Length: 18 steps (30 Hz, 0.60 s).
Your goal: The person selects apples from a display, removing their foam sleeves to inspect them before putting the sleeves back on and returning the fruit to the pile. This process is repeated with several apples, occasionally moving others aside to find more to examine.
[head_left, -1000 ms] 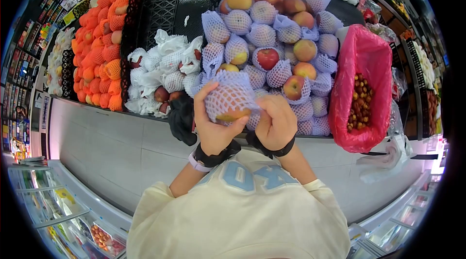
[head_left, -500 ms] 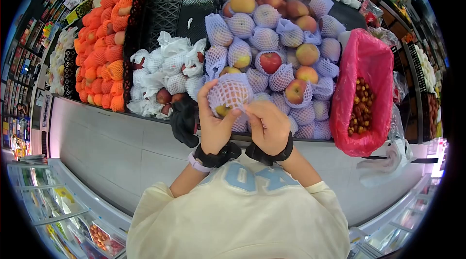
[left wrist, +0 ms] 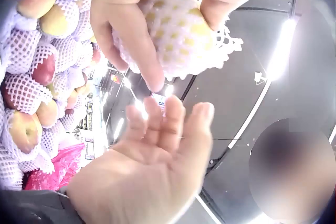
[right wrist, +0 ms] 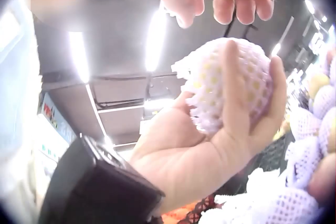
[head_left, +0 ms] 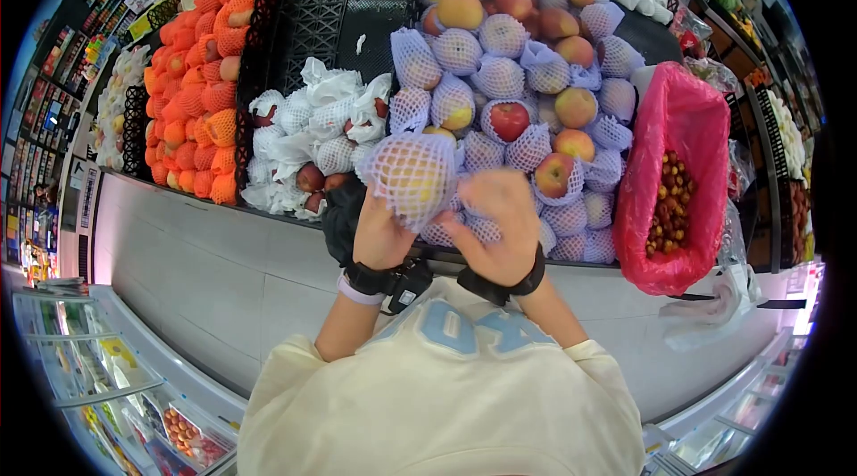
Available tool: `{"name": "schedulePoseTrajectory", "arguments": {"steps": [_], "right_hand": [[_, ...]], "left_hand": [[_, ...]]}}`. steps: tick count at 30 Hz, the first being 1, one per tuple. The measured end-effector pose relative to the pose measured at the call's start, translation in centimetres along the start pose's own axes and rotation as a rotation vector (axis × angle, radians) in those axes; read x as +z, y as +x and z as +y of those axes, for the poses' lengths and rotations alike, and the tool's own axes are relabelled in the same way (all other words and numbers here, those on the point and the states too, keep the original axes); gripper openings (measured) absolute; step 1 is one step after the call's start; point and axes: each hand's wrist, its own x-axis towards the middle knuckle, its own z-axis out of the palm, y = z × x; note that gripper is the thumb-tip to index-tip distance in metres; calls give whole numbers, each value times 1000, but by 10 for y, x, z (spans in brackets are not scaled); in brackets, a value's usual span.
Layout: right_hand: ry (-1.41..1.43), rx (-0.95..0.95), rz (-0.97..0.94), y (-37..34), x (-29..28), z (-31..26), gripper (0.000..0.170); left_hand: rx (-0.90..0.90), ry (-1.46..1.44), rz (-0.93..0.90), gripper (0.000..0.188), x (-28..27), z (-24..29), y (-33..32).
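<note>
My left hand holds an apple in a lilac foam net, raised before the front edge of the fruit display. The left wrist view shows fingers and thumb around the netted apple, yellow showing through the mesh. In the right wrist view, the left hand's fingers curl round the net, whose loose frayed edge sticks out at one side. Apart from the fruit, to its right, is my right hand, thumb and fingers spread and holding nothing. Its palm faces the apple in the left wrist view.
Behind the hands lies a heap of netted apples. White-wrapped fruit and orange-netted fruit lie to the left. At the right stands a pink-lined bin of small brown fruit. A black bag hangs beside my left hand.
The right hand has let go of the net's edge and drawn away to the right, its fingers spreading. The left hand has turned the apple, still gripping it. The head view has shifted slightly.
</note>
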Motion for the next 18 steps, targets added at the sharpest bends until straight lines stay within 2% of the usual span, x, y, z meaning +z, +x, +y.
{"name": "schedulePoseTrajectory", "arguments": {"steps": [1,3,4,6,8,10,12,16,17,18], "right_hand": [[0,3,-1,7,1,3,54],[102,101,-32,20,6,6,76],[100,100,-31,20,7,6,76],[59,50,-289,20,11,10,90],[135,66,-271,10,23,10,89],[62,95,-222,3,30,9,90],[94,85,-212,-1,36,10,89],[154,76,-238,4,36,6,86],[156,74,-235,5,33,6,86],[76,59,-223,4,27,6,82]], "left_hand": [[-50,-48,-39,56,2,6,0],[-105,-120,-65,56,1,9,-3],[-155,-190,-92,57,1,10,-3],[-135,-175,-114,58,4,5,-3],[-106,-153,-125,58,6,4,-6],[-167,-32,-10,60,8,7,-9],[-116,-20,12,62,16,16,-10],[-35,298,50,64,30,52,-3],[30,414,154,61,22,59,10],[-21,298,207,56,29,82,23]]}}
